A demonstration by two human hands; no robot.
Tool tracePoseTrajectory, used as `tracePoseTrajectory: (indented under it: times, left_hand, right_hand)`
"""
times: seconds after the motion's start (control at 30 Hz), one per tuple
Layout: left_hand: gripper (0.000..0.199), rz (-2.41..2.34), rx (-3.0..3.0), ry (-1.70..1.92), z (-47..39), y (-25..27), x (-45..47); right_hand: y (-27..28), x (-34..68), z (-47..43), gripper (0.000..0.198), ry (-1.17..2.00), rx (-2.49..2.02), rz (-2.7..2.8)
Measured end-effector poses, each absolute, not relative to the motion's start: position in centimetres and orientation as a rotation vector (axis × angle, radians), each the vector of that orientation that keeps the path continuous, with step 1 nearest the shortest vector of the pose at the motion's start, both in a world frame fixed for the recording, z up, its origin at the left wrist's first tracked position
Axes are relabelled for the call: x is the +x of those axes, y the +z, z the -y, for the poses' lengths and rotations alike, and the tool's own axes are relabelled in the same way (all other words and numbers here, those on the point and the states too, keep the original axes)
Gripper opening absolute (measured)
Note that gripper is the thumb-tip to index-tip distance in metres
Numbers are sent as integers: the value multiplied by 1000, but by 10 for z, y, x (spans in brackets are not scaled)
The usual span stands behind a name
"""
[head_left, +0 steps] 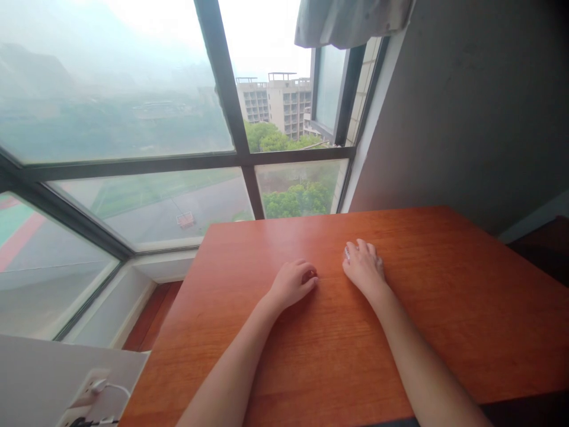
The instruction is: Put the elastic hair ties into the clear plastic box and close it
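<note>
My left hand rests on the reddish-brown wooden table, its fingers loosely curved. A gap shows between its thumb and fingers, and I see nothing held in it. To the right, my right hand lies palm down over a small whitish, shiny object. Only an edge of that object shows at the hand's left side; the rest is hidden under the fingers, so its kind is unclear. The two hands are apart, near the middle of the table.
Beyond the table stand large windows with dark frames. A curtain hangs at the top. A grey wall rises on the right. At lower left, a white plug with a cord sits in a wall socket.
</note>
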State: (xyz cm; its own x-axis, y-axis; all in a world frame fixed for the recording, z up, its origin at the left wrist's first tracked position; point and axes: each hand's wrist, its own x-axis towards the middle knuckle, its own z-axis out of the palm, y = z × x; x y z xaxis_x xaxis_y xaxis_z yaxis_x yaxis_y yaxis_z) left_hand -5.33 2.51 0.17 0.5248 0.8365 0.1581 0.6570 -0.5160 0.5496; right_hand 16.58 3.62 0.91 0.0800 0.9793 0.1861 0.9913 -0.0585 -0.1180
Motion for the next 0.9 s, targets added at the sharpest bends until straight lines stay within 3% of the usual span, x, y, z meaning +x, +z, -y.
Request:
tracePoseTrajectory:
  times: [0.07,0.2,0.27,0.5,0.9]
  left_hand:
    - [22,-1243,2325,612,-25,-1,-53]
    - [62,-1238,2295,718,-25,-6,-53]
    - [73,-1216,2284,754,-25,-7,-51]
    - [56,-1168,2072,846,-26,-2,-48]
    - [75,-941,1630,829,-28,-1,-59]
  right_hand:
    - [8,156,-36,33,-52,-2018,2031]
    - [6,127,-30,34,56,-1752,2082]
    - [6,113,-25,36,99,-1656,2091]
    - [10,93,-12,35,202,-1647,2055]
    - [9,113,-23,34,426,-1555,1936]
